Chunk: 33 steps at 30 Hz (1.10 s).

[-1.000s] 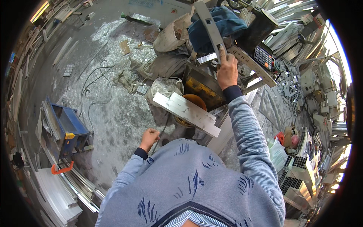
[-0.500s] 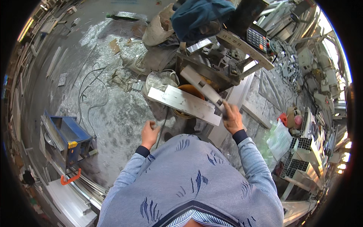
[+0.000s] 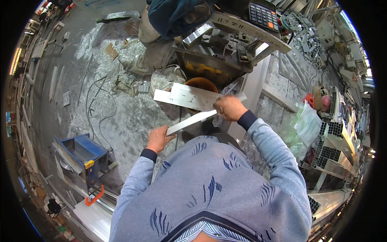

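In front of me a silvery metal bar (image 3: 192,121) slants between my two hands. My left hand (image 3: 158,139) is closed on its lower left end. Further along, my right hand (image 3: 229,108) grips the same bar, and a short end sticks out beyond the knuckles, partly blurred. Just past the bar, flat pale metal profiles (image 3: 193,97) lie side by side across an orange-brown bucket (image 3: 201,83). The right hand is close to their right end and covers part of it.
Beyond the bucket stands a dirty metal workbench (image 3: 209,66) with small metal pieces and a calculator (image 3: 263,17). A blue-framed machine (image 3: 82,155) sits on the left. Stacked profiles and a plastic bag (image 3: 300,133) line the right. A cable (image 3: 92,101) trails over the floor.
The bar has swung from pointing away beyond my right hand to lying across my front. My left hand, free before, has taken its left end. The view has shifted slightly.
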Tool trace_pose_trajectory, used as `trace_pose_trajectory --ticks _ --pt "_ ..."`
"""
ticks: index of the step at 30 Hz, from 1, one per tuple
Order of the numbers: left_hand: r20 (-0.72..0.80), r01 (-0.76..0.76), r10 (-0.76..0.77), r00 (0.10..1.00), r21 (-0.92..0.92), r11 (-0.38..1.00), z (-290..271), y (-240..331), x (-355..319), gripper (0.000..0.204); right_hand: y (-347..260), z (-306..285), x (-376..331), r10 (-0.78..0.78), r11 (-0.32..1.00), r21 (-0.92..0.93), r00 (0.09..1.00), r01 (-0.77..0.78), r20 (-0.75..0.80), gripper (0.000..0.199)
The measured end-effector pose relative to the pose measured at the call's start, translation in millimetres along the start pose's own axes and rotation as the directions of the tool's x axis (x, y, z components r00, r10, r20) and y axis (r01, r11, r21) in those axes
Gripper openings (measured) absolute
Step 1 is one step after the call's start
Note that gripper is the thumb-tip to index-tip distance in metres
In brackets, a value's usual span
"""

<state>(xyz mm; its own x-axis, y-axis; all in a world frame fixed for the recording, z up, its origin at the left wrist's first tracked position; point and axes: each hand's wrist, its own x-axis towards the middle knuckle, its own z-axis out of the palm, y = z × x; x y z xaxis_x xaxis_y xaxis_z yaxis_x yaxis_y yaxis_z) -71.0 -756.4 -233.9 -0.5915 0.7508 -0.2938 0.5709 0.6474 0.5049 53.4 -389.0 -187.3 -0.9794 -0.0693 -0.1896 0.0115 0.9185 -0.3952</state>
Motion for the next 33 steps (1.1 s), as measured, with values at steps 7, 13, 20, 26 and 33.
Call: trace_pose_trajectory --ticks 7,13,20,26,33 --pt "0.478 0.502 -0.216 0.851 -0.623 0.600 47.3 14.2 18.7 0.034 37.2 60.2 28.2 0.670 0.731 0.573 0.552 -0.372 -0.497 0.048" --pt "0.452 0.484 -0.194 0.871 -0.719 0.499 80.5 41.9 30.1 0.034 50.2 88.1 63.3 0.713 -0.030 0.980 0.682 -0.197 0.159 0.068" --pt "0.549 0.569 -0.153 0.822 -0.774 0.278 93.6 61.4 43.4 0.033 53.3 69.5 99.5 0.641 -0.106 0.988 0.752 -0.112 0.154 0.065" --pt "0.502 0.528 -0.169 0.849 -0.778 0.340 116.3 58.4 46.2 0.040 62.0 73.0 99.2 0.646 -0.098 0.987 0.746 -0.129 0.161 0.064" --pt "0.417 0.495 -0.270 0.868 -0.770 0.404 119.3 68.9 85.0 0.048 85.8 61.9 115.5 0.644 -0.058 0.997 0.761 -0.057 0.081 0.065"
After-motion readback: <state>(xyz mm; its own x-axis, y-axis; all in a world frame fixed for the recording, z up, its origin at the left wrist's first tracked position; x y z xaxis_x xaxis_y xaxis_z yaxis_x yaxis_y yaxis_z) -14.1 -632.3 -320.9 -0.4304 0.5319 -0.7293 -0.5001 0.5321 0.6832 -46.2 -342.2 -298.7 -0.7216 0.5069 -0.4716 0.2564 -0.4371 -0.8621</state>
